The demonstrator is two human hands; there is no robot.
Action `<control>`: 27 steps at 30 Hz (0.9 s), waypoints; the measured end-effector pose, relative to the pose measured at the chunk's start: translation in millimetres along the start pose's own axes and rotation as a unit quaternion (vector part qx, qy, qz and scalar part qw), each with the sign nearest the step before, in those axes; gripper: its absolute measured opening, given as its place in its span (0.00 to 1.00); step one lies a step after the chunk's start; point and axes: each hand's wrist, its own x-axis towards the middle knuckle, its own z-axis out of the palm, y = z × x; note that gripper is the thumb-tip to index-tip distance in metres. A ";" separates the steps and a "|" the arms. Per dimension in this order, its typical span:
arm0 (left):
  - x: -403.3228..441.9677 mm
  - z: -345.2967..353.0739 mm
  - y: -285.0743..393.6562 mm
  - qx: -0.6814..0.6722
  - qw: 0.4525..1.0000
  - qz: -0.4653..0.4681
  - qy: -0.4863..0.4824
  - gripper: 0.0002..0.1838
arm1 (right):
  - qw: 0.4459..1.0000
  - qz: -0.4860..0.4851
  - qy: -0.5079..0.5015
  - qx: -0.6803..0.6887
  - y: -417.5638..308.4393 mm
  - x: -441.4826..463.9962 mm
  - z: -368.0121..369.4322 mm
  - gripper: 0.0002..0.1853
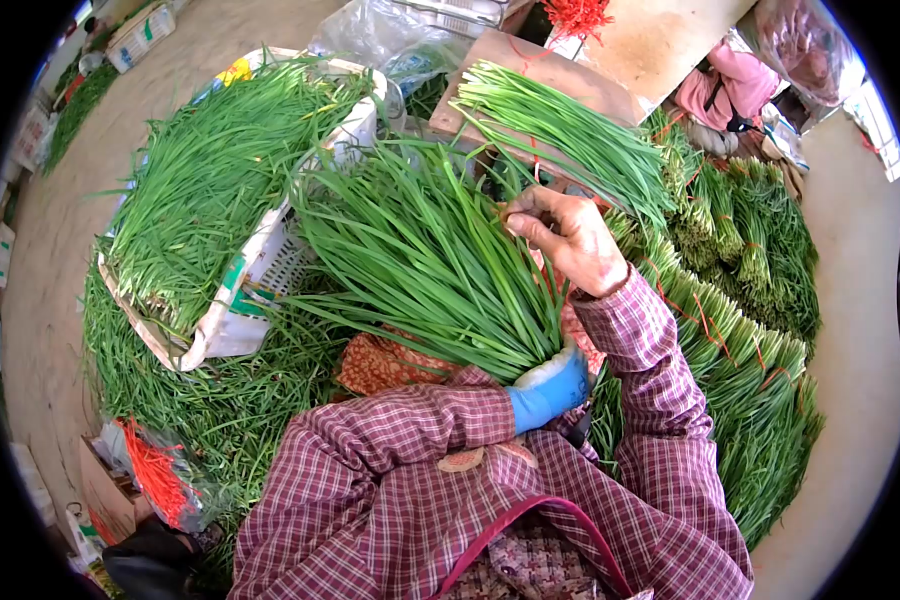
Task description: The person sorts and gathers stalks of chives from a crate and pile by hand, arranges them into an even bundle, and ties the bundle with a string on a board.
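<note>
A large bunch of long green leaves (430,250) fans out to the upper left from my left hand (555,385). That hand wears a blue and white glove and is wrapped round the bunch's lower end. Bare, my right hand (570,235) is at the right edge of the bunch, thumb and fingers pinched together; what is between the fingertips is too small to tell. Just above it, a neat bundle of greens (570,130) lies on a board (500,55).
A white basket (260,240) heaped with loose greens stands at the left. Tied bundles (740,370) are stacked at the right. Red ties (155,475) lie at the lower left, more (577,15) at the top. A person in pink (735,85) is at the upper right.
</note>
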 end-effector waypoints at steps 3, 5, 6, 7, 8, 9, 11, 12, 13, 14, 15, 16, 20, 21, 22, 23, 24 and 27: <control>-1.5 2.0 -2.7 0.005 1.000 0.026 0.017 0.17 | 1.000 0.010 -0.013 -0.008 2.7 13.7 10.1 0.12; 2.8 1.7 -2.0 0.009 0.999 0.046 -0.003 0.16 | 0.996 -0.015 -0.007 -0.088 17.0 22.3 22.5 0.12; 5.4 1.3 -4.0 -0.017 0.999 0.033 0.031 0.15 | 0.994 -0.034 -0.013 -0.101 22.0 26.2 29.5 0.12; 5.8 0.2 -5.0 -0.013 0.999 0.034 0.031 0.15 | 0.992 -0.044 -0.027 -0.115 26.2 29.1 33.2 0.10; 6.3 -1.6 -5.1 -0.023 0.999 0.040 0.027 0.14 | 0.993 -0.041 -0.021 -0.113 30.4 31.1 33.6 0.10; 5.8 -4.0 -6.6 -0.033 0.998 0.044 0.024 0.14 | 0.993 -0.038 -0.016 -0.110 29.5 33.6 34.0 0.09; 4.7 -4.8 -6.4 -0.021 0.999 0.021 0.041 0.14 | 0.993 -0.054 0.024 -0.104 27.5 38.9 27.2 0.09; 4.9 -6.4 -6.7 -0.023 0.999 0.048 0.005 0.14 | 0.995 -0.029 0.024 -0.087 26.8 40.6 23.1 0.10; 4.0 -7.0 -8.0 -0.024 0.996 0.075 -0.031 0.15 | 0.997 -0.022 0.038 -0.071 28.1 44.5 21.3 0.11; 1.1 -4.8 -6.4 -0.020 0.998 0.052 0.010 0.15 | 0.995 -0.029 0.057 -0.080 27.6 49.4 18.2 0.11; 1.0 -1.3 -3.3 -0.018 0.999 0.048 0.008 0.15 | 0.992 -0.036 0.076 -0.090 23.7 55.2 15.1 0.11; 2.8 1.7 -0.4 0.010 0.998 0.057 -0.002 0.14 | 0.989 -0.058 0.093 -0.100 19.0 61.9 13.5 0.11; 5.9 2.3 -1.2 0.071 0.994 0.071 -0.032 0.13 | 0.983 -0.103 0.086 -0.128 -0.5 93.5 18.4 0.12; 7.7 -0.6 -2.5 0.085 0.988 0.090 -0.095 0.13 | 0.987 -0.121 0.062 -0.089 -8.3 101.9 22.9 0.12; 4.6 11.7 6.2 0.130 0.988 0.056 -0.061 0.13 | 0.988 -0.138 0.038 -0.051 -13.3 109.6 27.4 0.12; 1.5 24.3 14.8 0.173 0.984 0.019 -0.030 0.14 | 0.988 -0.139 0.037 -0.050 -12.9 117.3 33.1 0.12; 0.8 32.5 15.1 0.233 0.972 0.000 0.020 0.15 | 0.989 -0.137 0.022 -0.040 -11.6 124.8 38.8 0.13; 7.7 45.8 26.5 0.215 0.976 0.021 -0.015 0.17 | 0.993 -0.092 -0.018 -0.078 -5.8 139.9 39.6 0.16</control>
